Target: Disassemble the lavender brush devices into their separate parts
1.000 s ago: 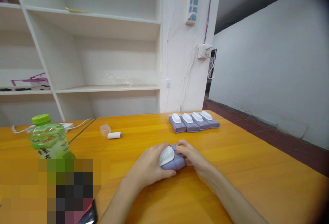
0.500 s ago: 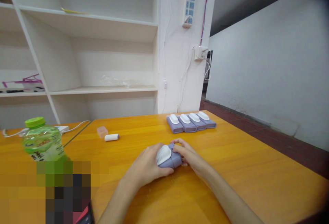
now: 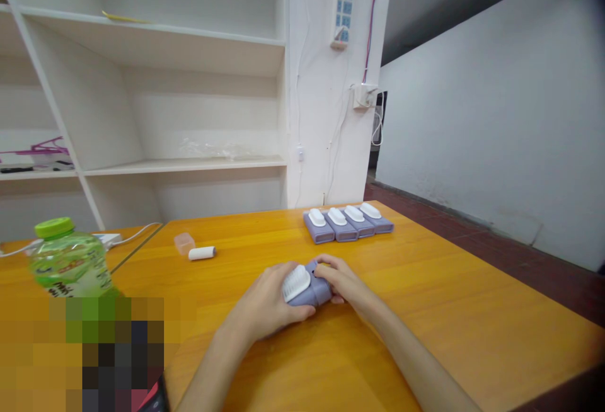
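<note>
Both my hands hold a purple-grey plastic case [image 3: 319,292] low over the middle of the table. On its left part sits a white oval piece [image 3: 297,282] with a ribbed or bristled surface. My left hand [image 3: 269,298] wraps around the left end, thumb along the near side. At the right end, my right hand [image 3: 343,280] grips with thumb and fingers, beside a small dark hole on top. The fingers hide parts of both ends. What the case is for I cannot make out.
Several similar purple-grey cases [image 3: 346,235] with white ovals stand in a row at the back. A white cylinder [image 3: 202,252] lies by a clear plastic box [image 3: 184,244]. At left stands a green-capped bottle [image 3: 70,261], with a blurred-out patch below it. White shelves [image 3: 189,34] rise behind.
The view has shifted slightly, so everything sits a little further left. My hands keep hold of the case, which looks slightly more tilted; otherwise little differs.
</note>
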Demonstrator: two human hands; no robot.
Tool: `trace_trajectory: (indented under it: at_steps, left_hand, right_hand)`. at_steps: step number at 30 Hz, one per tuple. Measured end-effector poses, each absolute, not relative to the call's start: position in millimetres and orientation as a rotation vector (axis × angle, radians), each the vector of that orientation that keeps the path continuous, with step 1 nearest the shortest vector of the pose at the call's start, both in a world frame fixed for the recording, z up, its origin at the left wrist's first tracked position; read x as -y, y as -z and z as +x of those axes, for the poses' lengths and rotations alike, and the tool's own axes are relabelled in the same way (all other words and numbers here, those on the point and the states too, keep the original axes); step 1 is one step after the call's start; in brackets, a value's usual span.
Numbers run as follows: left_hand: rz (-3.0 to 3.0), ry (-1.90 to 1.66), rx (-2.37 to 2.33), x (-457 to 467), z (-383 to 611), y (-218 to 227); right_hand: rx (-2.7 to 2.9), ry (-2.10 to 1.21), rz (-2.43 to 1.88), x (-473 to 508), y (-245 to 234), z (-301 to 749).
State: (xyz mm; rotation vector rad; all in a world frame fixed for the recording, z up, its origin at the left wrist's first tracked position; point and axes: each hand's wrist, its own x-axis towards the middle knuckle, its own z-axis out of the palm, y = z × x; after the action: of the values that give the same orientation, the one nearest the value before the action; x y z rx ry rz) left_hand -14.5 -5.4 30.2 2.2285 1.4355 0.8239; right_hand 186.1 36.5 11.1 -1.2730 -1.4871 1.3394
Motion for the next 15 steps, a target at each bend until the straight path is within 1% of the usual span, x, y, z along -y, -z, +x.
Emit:
trace_trajectory:
  at_steps: [7,15]
  left_hand:
    - [2.289,-0.790,-1.424,4.7,-17.3,-32.3]
    - [2.353,-0.790,-1.391,3.7,-18.7,-33.1]
  right_hand:
    - [1.465,-1.149,-1.324,-45.2,-9.3,195.3]
    - [1.387,-1.064,-1.379,-53.4,-8.8,206.2]
